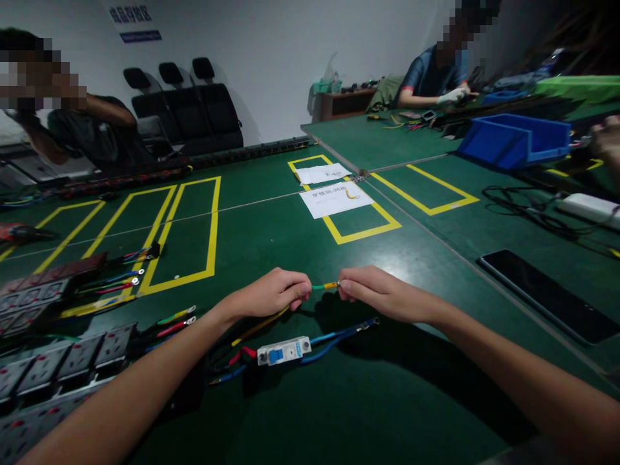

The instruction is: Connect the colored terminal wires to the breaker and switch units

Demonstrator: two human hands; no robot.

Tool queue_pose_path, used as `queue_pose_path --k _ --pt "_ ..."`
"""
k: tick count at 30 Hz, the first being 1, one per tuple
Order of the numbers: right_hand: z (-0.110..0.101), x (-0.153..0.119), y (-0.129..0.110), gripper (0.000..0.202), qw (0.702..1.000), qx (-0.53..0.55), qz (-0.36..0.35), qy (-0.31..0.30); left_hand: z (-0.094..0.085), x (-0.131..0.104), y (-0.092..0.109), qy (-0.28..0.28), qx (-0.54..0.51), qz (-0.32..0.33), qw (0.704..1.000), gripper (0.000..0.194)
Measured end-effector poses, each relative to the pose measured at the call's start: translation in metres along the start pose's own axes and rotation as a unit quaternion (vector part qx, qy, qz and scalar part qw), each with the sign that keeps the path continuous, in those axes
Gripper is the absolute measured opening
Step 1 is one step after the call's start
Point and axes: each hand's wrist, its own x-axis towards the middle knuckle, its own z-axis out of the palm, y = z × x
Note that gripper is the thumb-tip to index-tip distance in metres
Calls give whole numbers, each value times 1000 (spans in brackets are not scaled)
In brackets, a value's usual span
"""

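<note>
Between my two hands, a short stretch of green-and-yellow wire (pixel 323 286) shows above the green table. My left hand (pixel 283 290) is closed round the wire, with a yellow length running down from beneath it. At the wire's right end, my right hand (pixel 365 290) pinches the metal tip. Below my hands lies a white circuit breaker (pixel 284 351) with a blue switch. Red and dark wires leave its left side, and blue wires (pixel 329 342) with a metal lug leave its right side.
Socket strips (pixel 72 361) with lugged wires fill the left side. White papers (pixel 334 199) lie ahead within yellow tape. A black phone (pixel 547 294), a white power strip (pixel 593 210) and a blue bin (pixel 516 141) are at right. Two people sit across the tables.
</note>
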Motion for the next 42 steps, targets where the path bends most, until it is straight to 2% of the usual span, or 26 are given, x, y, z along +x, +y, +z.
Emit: queue_pose_path --k 4,9,11,16,20,23,26,33,37,42 --pt "7 -1 -2 28 992 -107 -55 36 -1 0 -3 -10 -31 -5 999 39" --pt "12 -4 -4 24 979 -178 -89 51 0 0 -7 -28 -149 -58 987 48" --pt "12 -4 -4 25 979 -177 -88 55 0 -1 -4 -46 -150 -64 985 50" --pt "10 2 -1 31 995 -54 -35 80 -1 -6 10 -36 25 -45 998 38" --pt "10 5 -4 35 996 -1 -2 89 -3 -9 9 -22 111 -33 993 26" --pt "9 4 -3 34 996 21 -5 85 -4 -10 5 -8 120 1 993 22" --pt "8 5 5 33 994 86 7 70 -4 -11 6 -5 115 10 993 19" --pt "8 12 20 31 953 278 116 13 -4 -13 11 -15 132 21 991 21" --pt "5 12 20 29 931 316 182 -11 -6 -14 11 -27 130 25 991 18" --pt "6 12 19 30 922 316 224 0 -6 -15 10 -43 128 29 990 18"
